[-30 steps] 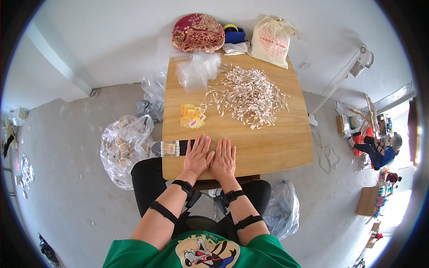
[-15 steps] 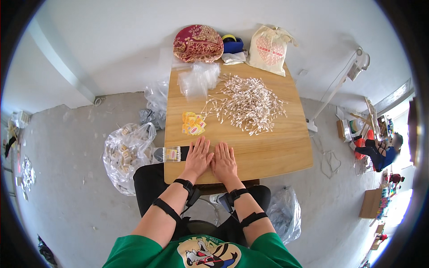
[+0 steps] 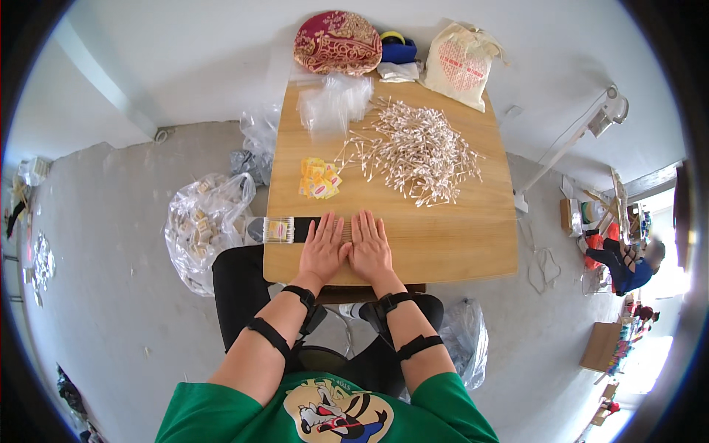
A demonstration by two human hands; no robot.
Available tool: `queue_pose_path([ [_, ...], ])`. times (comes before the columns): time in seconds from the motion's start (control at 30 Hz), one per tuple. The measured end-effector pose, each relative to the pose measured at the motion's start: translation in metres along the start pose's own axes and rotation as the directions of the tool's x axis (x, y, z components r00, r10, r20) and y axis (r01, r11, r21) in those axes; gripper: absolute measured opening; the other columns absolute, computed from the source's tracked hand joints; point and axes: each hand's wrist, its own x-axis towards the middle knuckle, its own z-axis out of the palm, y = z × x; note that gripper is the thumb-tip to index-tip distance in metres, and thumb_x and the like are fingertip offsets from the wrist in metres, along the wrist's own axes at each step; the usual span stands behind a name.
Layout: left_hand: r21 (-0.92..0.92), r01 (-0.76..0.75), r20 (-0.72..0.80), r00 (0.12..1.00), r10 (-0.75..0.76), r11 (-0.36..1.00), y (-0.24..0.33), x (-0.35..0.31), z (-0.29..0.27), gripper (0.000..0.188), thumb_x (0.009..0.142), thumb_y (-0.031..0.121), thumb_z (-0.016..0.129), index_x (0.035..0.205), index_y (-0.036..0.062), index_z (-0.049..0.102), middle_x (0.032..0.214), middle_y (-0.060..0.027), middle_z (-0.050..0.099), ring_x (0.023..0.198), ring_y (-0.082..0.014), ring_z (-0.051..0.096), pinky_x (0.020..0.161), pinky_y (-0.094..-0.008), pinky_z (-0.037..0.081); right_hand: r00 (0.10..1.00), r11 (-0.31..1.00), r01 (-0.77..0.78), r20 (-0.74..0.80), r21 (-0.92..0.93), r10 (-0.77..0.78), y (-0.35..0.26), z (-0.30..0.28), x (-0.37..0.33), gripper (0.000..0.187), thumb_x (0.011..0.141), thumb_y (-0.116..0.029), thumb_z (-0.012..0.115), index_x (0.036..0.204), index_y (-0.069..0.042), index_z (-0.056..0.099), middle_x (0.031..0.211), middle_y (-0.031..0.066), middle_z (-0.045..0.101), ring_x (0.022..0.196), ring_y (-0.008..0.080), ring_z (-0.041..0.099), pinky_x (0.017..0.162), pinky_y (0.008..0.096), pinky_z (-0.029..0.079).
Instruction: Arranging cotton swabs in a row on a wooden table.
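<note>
My left hand (image 3: 323,247) and my right hand (image 3: 371,247) lie palms down, side by side, near the table's front edge. Their fingers stretch away from me, and the thumbs meet or nearly meet. A few thin brownish sticks (image 3: 346,230) show in the gap between the hands; what lies beneath the palms is hidden. A black strip (image 3: 302,229) runs under my left hand. At its left end sits a clear packet of cotton swabs (image 3: 278,229) with a yellow label. Beyond the hands are a loose pile of cotton swabs (image 3: 432,155) and several yellow-and-white cards (image 3: 320,179).
Clear plastic sleeves (image 3: 334,103), a red patterned cushion-like item (image 3: 337,43), a blue tape dispenser (image 3: 399,50) and a cloth drawstring bag (image 3: 461,66) line the table's far side. A filled plastic bag (image 3: 199,229) stands left on the floor. A person (image 3: 635,269) sits far right.
The whole view has shifted, so the table sits higher in it. Both hands stay flat; the right fingers now reach level with the left ones, and the thumbs are closer together.
</note>
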Motion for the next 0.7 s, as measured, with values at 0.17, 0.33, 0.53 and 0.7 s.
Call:
queue_pose_path([
  [0.17,0.026,0.003,-0.037,0.999,-0.002,1.000,0.000,-0.002,-0.002,0.060,0.099,0.037,0.045,0.149,0.0047,0.036,0.159,-0.0144,0.029,0.149,-0.0265,0.022,0.120,-0.0462,0.016,0.921,0.911,-0.157,-0.276,0.380,0.274,0.012,0.011,-0.008,0.028,0.082,-0.008,0.056,0.109,-0.004,0.064,0.124,0.0152,0.060,0.131,0.0340,0.048,0.110,0.0466,0.036],
  [0.33,0.032,0.004,-0.018,1.000,-0.003,0.999,0.002,-0.002,-0.003,0.059,0.100,0.035,0.044,0.150,0.0046,0.035,0.159,-0.0130,0.028,0.149,-0.0256,0.021,0.121,-0.0456,0.016,0.855,0.835,-0.105,-0.379,0.540,0.353,0.011,0.009,-0.010,0.013,0.072,0.004,0.059,0.069,-0.008,0.064,0.092,0.0082,0.066,0.110,0.0330,0.062,0.094,0.0450,0.049],
  [0.53,0.026,0.018,0.006,1.000,-0.019,0.999,0.002,-0.002,-0.005,0.059,0.100,0.035,0.044,0.150,0.0052,0.034,0.160,-0.0121,0.027,0.149,-0.0247,0.021,0.121,-0.0451,0.015,0.879,0.881,-0.076,-0.386,0.468,0.280,0.010,0.008,-0.009,0.010,0.070,0.001,0.063,0.067,-0.008,0.065,0.090,0.0069,0.066,0.107,0.0311,0.063,0.091,0.0422,0.050],
  [0.7,0.003,0.011,-0.009,1.000,-0.011,1.000,0.002,-0.001,-0.005,0.060,0.100,0.035,0.045,0.150,0.0057,0.034,0.161,-0.0115,0.025,0.150,-0.0244,0.021,0.121,-0.0449,0.016,0.893,0.888,-0.071,-0.368,0.455,0.260,0.009,0.003,-0.008,0.011,0.069,0.003,0.062,0.066,-0.008,0.065,0.090,0.0073,0.065,0.106,0.0314,0.063,0.090,0.0425,0.050],
])
